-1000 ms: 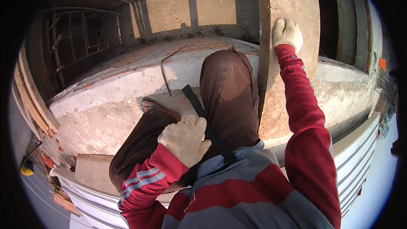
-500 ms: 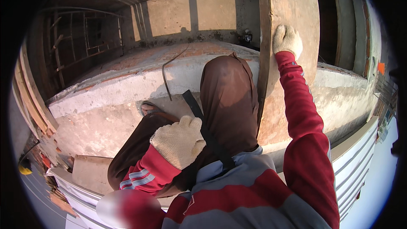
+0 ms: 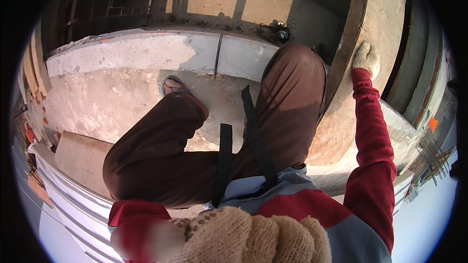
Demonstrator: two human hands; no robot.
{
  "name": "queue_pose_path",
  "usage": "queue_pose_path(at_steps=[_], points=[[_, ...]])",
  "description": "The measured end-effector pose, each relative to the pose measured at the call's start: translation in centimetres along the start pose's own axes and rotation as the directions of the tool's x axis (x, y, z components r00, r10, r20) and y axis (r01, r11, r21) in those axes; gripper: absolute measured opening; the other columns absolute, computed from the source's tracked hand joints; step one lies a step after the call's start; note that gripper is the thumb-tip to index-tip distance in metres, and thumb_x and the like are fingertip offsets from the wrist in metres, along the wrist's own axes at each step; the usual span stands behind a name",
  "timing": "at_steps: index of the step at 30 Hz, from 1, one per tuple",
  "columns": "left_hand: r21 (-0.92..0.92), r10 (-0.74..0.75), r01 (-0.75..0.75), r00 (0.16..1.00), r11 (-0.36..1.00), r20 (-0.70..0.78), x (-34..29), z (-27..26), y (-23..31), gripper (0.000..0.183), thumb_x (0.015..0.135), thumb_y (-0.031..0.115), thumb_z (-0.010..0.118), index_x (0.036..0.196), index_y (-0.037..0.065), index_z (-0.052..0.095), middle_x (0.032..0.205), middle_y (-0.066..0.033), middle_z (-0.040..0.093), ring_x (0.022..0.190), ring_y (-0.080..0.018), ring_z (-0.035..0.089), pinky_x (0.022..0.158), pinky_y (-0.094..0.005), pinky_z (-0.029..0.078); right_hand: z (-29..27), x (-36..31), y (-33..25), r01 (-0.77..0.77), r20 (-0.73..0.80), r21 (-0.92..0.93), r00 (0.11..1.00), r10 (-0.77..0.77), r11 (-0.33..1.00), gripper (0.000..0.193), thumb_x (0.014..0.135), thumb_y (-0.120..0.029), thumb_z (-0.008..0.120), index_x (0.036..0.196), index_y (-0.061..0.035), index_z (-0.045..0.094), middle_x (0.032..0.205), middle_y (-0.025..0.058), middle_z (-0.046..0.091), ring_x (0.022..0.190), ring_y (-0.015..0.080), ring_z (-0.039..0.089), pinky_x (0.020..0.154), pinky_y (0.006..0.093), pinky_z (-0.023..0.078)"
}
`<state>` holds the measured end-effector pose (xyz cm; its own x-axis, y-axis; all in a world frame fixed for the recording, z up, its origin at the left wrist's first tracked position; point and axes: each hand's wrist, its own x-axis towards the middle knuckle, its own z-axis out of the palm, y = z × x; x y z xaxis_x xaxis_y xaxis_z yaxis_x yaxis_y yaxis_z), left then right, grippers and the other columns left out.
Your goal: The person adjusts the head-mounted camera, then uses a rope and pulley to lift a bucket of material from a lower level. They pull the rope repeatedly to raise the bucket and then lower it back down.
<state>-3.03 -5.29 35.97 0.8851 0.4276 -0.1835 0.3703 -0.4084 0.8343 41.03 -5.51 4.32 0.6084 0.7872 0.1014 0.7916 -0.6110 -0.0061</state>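
Fingers (image 3: 287, 238) of the gloved left hand (image 3: 239, 234) are curled in together, side by side, large at the near edge in front of the shirt (image 3: 307, 204); what they may hold is hidden, so I cannot tell; a blurred patch covers part of the left sleeve (image 3: 139, 209). On the right, the gloved right hand (image 3: 366, 60) rests on the board (image 3: 382, 24), close to its dark left edge; its fingers look bent and narrow, though I cannot tell whether they grip.

The board stands on the right of the scene, running from the far side toward the near, just beside the right knee (image 3: 297, 61); the left leg (image 3: 151, 151) is folded out to the left, and the foot (image 3: 175, 85) shows in a sandal near the white ledge (image 3: 136, 53); a thin rod (image 3: 218, 58) lies across that ledge, left of the right knee. Two black straps hang at the lap, one (image 3: 224, 160) left of the other (image 3: 253, 131); a tan panel (image 3: 83, 160) lies on the near left, beside white ridged sheets (image 3: 68, 204); an orange thing (image 3: 433, 125) shows on the right.
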Motion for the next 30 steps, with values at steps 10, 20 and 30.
queue_pose_path(at_steps=[10,20,30], points=[[0.250,-0.105,0.197,0.936,0.948,-0.337,-3.7,-1.1,-0.3,0.035,0.069,0.032,0.077,0.095,0.011,0.065,0.070,-0.0017,0.062,0.057,-0.0208,0.059,0.059,-0.0354,0.044,-4.4,1.4,-2.8,-0.132,0.036,0.356,0.991,0.127,0.925,0.046,0.090,-0.045,0.049,0.092,-0.0027,0.067,0.078,0.0183,0.065,0.076,0.0325,0.062,0.073,0.0428,0.046],[0.260,-0.343,0.396,0.911,0.880,-0.229,-4.1,1.3,-4.4,0.029,0.076,0.035,0.071,0.090,0.012,0.060,0.066,-0.0036,0.057,0.051,-0.0227,0.058,0.048,-0.0351,0.042,-6.1,-11.5,-27.2,0.021,0.454,0.624,0.804,-0.384,0.782,0.047,0.085,-0.044,0.061,0.084,0.0029,0.061,0.067,0.0167,0.060,0.066,0.0296,0.062,0.064,0.0396,0.048],[0.256,-0.348,0.375,0.926,0.891,-0.148,-4.9,0.4,-10.2,0.032,0.081,0.041,0.063,0.081,0.010,0.055,0.067,-0.0060,0.057,0.055,-0.0241,0.062,0.050,-0.0376,0.048,1.6,-19.2,-31.4,-0.058,0.505,0.388,0.848,-0.160,0.920,0.053,0.080,-0.051,0.057,0.084,0.0002,0.068,0.089,0.0269,0.065,0.092,0.0405,0.062,0.081,0.0451,0.048]])
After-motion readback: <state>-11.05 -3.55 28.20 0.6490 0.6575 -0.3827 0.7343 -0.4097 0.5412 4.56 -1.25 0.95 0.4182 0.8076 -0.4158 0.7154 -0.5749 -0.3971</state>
